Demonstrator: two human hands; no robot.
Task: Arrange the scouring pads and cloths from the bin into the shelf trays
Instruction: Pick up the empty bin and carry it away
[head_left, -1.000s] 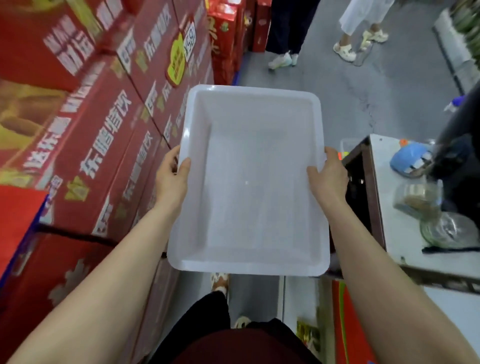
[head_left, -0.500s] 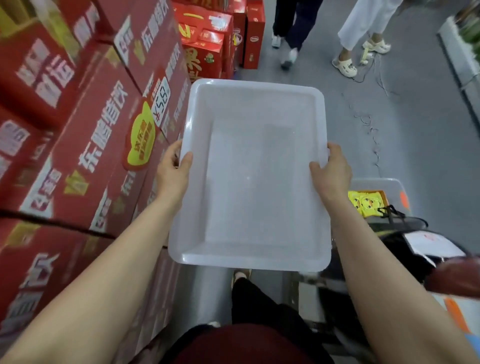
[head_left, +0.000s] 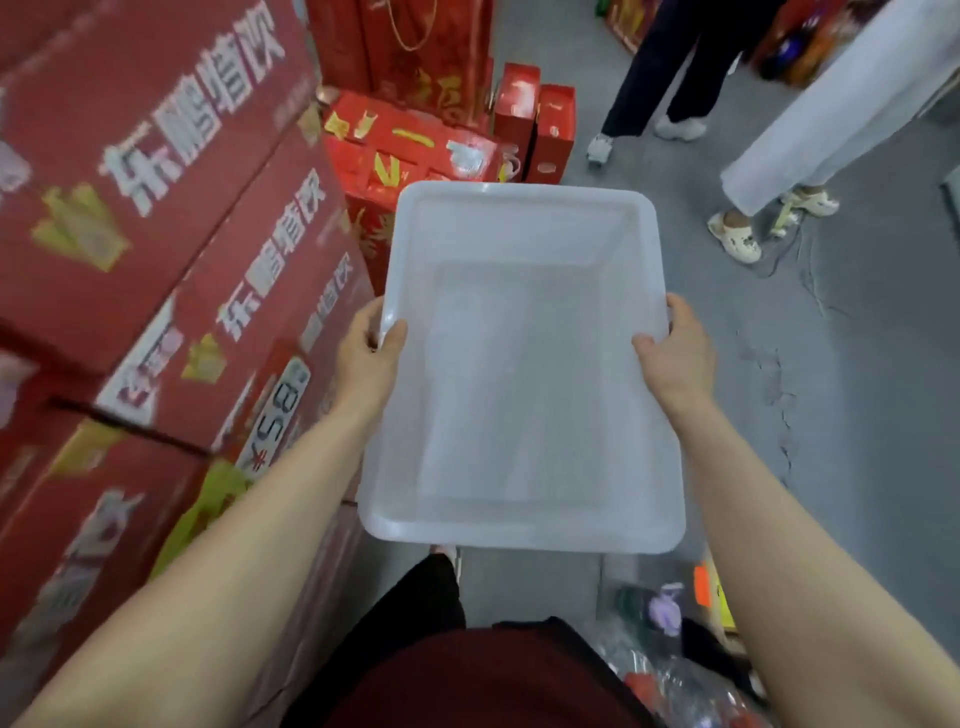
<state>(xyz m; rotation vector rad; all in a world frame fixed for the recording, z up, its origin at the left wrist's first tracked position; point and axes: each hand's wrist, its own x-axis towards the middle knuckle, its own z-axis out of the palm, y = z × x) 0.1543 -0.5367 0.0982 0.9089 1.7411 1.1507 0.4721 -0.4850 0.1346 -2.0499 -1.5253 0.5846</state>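
Observation:
A translucent white plastic bin (head_left: 519, 532) is held out in front of me at waist height, and nothing lies inside it. My left hand (head_left: 370, 358) grips its left rim, thumb over the edge. Its right rim is gripped the same way by my right hand (head_left: 675, 356). No scouring pads, cloths or shelf trays can be made out.
Stacked red cartons (head_left: 156, 260) with price tags wall in the left side. Smaller red gift boxes (head_left: 415, 140) stand ahead on the grey floor (head_left: 857, 389). Two people's legs (head_left: 769, 171) are at the upper right. Bagged items (head_left: 660, 623) lie low on the right.
I have walked forward along the cartons with the bin held the same way. The counter and the clear box at my right have slid out of view; the gift boxes are nearer.

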